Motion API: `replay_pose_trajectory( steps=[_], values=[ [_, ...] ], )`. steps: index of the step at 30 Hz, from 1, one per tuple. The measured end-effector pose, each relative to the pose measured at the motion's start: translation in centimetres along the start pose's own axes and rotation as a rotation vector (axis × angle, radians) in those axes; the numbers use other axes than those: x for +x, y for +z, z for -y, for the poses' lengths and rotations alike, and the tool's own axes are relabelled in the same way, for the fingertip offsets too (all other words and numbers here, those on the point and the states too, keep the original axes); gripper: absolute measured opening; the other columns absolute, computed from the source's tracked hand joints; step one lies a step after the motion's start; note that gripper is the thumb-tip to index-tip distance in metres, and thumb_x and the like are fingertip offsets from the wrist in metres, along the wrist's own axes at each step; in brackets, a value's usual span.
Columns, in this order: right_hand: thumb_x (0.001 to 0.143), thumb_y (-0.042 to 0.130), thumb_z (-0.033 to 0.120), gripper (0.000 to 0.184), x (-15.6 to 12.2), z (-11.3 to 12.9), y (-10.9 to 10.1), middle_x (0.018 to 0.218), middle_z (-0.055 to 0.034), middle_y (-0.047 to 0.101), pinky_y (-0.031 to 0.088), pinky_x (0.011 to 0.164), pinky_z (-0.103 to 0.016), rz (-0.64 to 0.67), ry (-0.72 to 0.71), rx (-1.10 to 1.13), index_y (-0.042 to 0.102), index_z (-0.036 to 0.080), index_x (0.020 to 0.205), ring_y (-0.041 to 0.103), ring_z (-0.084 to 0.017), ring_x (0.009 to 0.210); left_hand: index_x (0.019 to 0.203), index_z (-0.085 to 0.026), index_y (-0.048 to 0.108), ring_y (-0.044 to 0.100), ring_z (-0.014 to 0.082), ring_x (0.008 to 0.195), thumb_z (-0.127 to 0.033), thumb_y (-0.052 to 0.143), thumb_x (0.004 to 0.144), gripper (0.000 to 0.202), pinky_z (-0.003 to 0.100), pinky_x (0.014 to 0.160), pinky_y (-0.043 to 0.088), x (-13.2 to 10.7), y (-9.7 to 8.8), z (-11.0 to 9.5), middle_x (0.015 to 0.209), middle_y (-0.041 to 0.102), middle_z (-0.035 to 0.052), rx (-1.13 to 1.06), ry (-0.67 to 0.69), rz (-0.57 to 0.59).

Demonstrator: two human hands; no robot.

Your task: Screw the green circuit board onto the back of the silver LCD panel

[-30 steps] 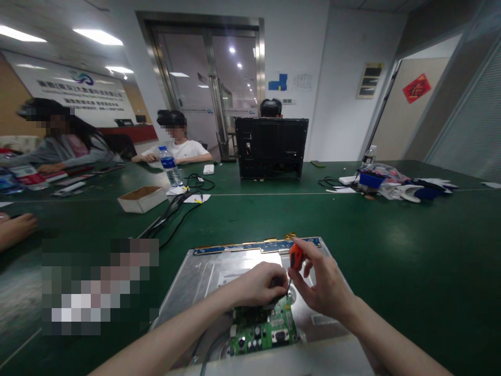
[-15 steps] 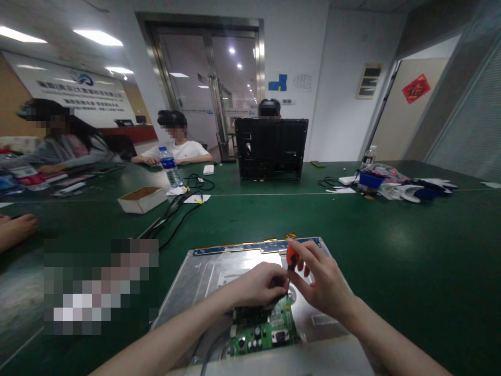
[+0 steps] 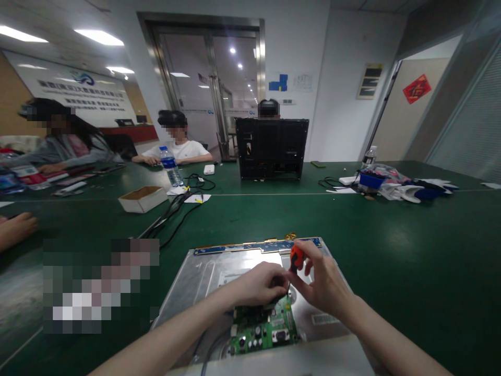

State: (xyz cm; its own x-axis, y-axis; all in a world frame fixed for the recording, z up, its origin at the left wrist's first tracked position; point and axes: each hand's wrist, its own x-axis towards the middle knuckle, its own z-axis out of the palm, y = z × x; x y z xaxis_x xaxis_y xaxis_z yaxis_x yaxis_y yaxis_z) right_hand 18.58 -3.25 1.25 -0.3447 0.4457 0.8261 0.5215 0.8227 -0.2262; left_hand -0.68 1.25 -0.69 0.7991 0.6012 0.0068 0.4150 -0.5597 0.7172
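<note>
A screwdriver [image 3: 296, 258] with an orange and black handle is pinched in the fingers of my right hand [image 3: 324, 282]. Its thin shaft points down toward the upper edge of a green circuit board [image 3: 266, 334]. Close beside the shaft, my left hand [image 3: 260, 284] is closed, fingers curled over the board's top; whatever they grip is hidden. Both hands are over a silvery metal display panel [image 3: 195, 282], which carries the green board. A narrow blue circuit strip [image 3: 230, 249] runs along the panel's far edge.
Black cables [image 3: 172, 209] and an open white box [image 3: 143, 200] lie to the left on the green table [image 3: 391, 250]. Beyond stand a water bottle [image 3: 171, 167] and a black monitor casing [image 3: 272, 149]. Gloves and bags [image 3: 403, 187] are heaped far right. Several people sit around.
The screwdriver's handle has tipped to the right, and the fingers of my right hand have shifted with it. My left hand has stayed in place.
</note>
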Motion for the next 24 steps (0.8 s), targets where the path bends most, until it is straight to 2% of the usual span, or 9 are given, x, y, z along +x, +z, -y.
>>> replay_pose_trajectory(
  steps=[3, 9, 15, 20, 24],
  values=[
    [0.096, 0.052, 0.021, 0.052, -0.07, -0.2, 0.03, 0.089, -0.0009, 0.055, 0.043, 0.042, -0.021, 0.008, 0.01, 0.001, 0.028, 0.025, 0.143, 0.05, -0.01, 0.052, 0.077, -0.017, 0.06, 0.052, 0.0129, 0.065, -0.013, 0.061, 0.078, 0.004, 0.021, 0.061, 0.038, 0.06, -0.05, -0.04, 0.069, 0.055, -0.0031, -0.003, 0.0, 0.001],
    [0.094, 0.053, 0.016, 0.058, -0.26, -0.23, 0.19, 0.099, -0.0045, 0.056, 0.051, 0.046, -0.022, 0.029, 0.07, 0.029, 0.03, 0.028, 0.146, 0.057, -0.012, 0.061, 0.081, -0.017, 0.062, 0.054, 0.0138, 0.067, -0.01, 0.06, 0.078, 0.008, 0.022, 0.063, 0.039, 0.08, -0.01, 0.0, 0.071, 0.058, -0.0027, 0.001, 0.001, 0.003],
    [0.094, 0.049, 0.013, 0.059, -0.09, 0.24, 0.26, 0.095, -0.0057, 0.061, 0.052, 0.047, -0.024, 0.026, 0.087, 0.036, 0.028, 0.024, 0.147, 0.06, -0.014, 0.063, 0.083, -0.016, 0.065, 0.057, 0.0155, 0.071, -0.011, 0.06, 0.079, 0.008, 0.023, 0.066, 0.041, 0.01, 0.23, 0.25, 0.076, 0.063, -0.0003, 0.002, 0.001, 0.004],
    [0.089, 0.051, 0.014, 0.062, -0.07, 0.47, 0.05, 0.08, -0.0008, 0.061, 0.048, 0.045, -0.023, 0.006, 0.102, 0.015, 0.027, 0.02, 0.146, 0.056, -0.013, 0.054, 0.085, -0.016, 0.065, 0.057, 0.0157, 0.073, -0.011, 0.059, 0.079, 0.01, 0.023, 0.069, 0.043, -0.04, 0.28, 0.24, 0.08, 0.065, 0.0004, -0.004, 0.005, 0.009],
    [0.091, 0.054, 0.017, 0.058, -0.02, 0.14, -0.15, 0.086, -0.0018, 0.061, 0.048, 0.046, -0.023, -0.003, 0.074, -0.014, 0.029, 0.022, 0.143, 0.056, -0.012, 0.055, 0.086, -0.016, 0.065, 0.057, 0.0152, 0.072, -0.01, 0.059, 0.079, 0.012, 0.023, 0.068, 0.042, -0.04, 0.14, 0.18, 0.078, 0.064, -0.0002, -0.008, 0.009, 0.007]
  ],
)
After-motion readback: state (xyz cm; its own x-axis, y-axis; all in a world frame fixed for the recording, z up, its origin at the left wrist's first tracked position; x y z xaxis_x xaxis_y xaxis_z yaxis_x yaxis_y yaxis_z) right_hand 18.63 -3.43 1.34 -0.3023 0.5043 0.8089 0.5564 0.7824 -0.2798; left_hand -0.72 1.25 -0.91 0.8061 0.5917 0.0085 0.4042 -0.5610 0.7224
